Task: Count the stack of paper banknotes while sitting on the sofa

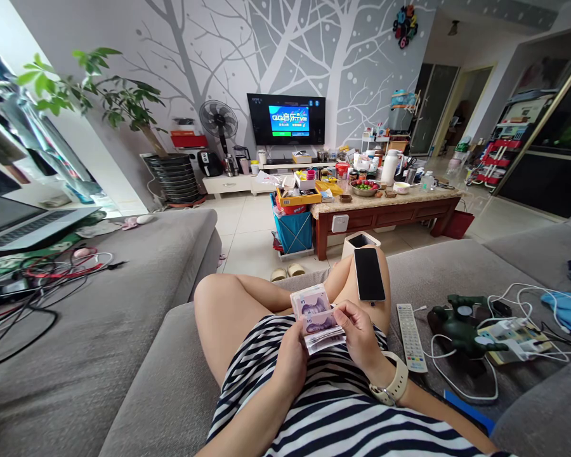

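Observation:
I sit cross-legged on a grey sofa (147, 381) in a striped dress. Both hands hold a stack of purple banknotes (316, 317) over my lap. My left hand (290, 362) grips the lower part of the stack from below. My right hand (359, 333), with a pale watch on its wrist, pinches the top note at its right edge. A black smartphone (368, 274) lies face up on my right knee, just beyond the notes.
A white remote (412, 336), a dark green object (457, 324) and tangled white cables (518, 317) lie on the sofa to my right. A laptop (23, 222) and wires sit at left. Ahead stand a cluttered wooden coffee table (385, 206), a bin (359, 242) and a lit TV (285, 119).

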The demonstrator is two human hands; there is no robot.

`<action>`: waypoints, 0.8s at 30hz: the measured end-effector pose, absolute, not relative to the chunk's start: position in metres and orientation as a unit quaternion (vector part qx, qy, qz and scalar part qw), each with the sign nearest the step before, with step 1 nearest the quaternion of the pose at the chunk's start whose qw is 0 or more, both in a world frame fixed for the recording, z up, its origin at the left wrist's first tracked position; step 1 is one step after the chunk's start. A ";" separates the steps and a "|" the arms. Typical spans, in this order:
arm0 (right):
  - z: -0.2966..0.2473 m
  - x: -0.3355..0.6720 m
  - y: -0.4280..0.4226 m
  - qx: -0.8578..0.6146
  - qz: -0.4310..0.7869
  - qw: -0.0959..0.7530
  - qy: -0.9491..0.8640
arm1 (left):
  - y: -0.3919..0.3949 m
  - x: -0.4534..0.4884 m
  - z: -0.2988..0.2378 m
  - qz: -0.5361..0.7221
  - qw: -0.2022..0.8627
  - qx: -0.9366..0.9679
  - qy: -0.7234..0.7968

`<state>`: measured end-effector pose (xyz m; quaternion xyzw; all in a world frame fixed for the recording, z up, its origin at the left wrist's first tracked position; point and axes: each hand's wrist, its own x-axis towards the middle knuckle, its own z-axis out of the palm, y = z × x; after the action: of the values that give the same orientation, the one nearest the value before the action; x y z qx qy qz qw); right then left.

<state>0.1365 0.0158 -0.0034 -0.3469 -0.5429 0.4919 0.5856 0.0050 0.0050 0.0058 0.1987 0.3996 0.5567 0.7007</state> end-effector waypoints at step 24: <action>-0.012 0.135 0.027 -0.426 0.497 0.563 -0.504 | 0.001 0.004 0.004 0.560 0.677 0.239 0.413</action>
<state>0.1353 0.0265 -0.0124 -0.4255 -0.5041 0.4973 0.5634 0.0043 0.0012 0.0041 0.2391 0.4134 0.5599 0.6771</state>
